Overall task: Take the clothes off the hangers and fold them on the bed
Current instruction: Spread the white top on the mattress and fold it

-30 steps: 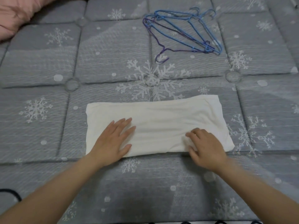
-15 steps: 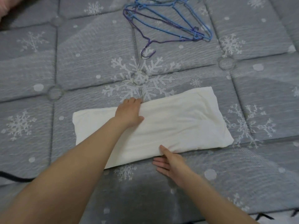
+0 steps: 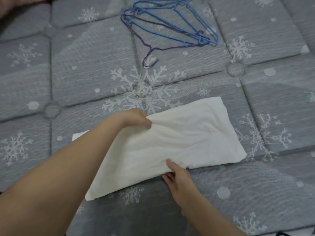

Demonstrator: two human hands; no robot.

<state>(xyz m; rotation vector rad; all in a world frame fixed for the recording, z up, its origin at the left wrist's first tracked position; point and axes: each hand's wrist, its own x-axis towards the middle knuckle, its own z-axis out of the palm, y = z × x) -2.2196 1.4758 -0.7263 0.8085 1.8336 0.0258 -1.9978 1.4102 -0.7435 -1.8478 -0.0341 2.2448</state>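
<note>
A white folded garment (image 3: 187, 138) lies as a long strip on the grey snowflake-patterned bed (image 3: 85, 74). My left hand (image 3: 136, 119) grips its far edge near the middle, thumb over the cloth, and the fabric wrinkles and lifts there. At the near edge my right hand (image 3: 177, 178) pinches the cloth, thumb on top and fingers beneath. My left forearm hides part of the garment's left end. A pile of bare blue and purple wire hangers (image 3: 170, 28) lies further back on the bed.
A dark cable end (image 3: 279, 233) shows at the bottom right edge. A pinkish shape (image 3: 10, 4) sits in the top left corner. Grey quilted bed surface surrounds the garment on all sides.
Both hands left the garment's top surface and moved to its edges. My left hand went to the far edge, my right to the near edge; now both grip it and the middle lifts.
</note>
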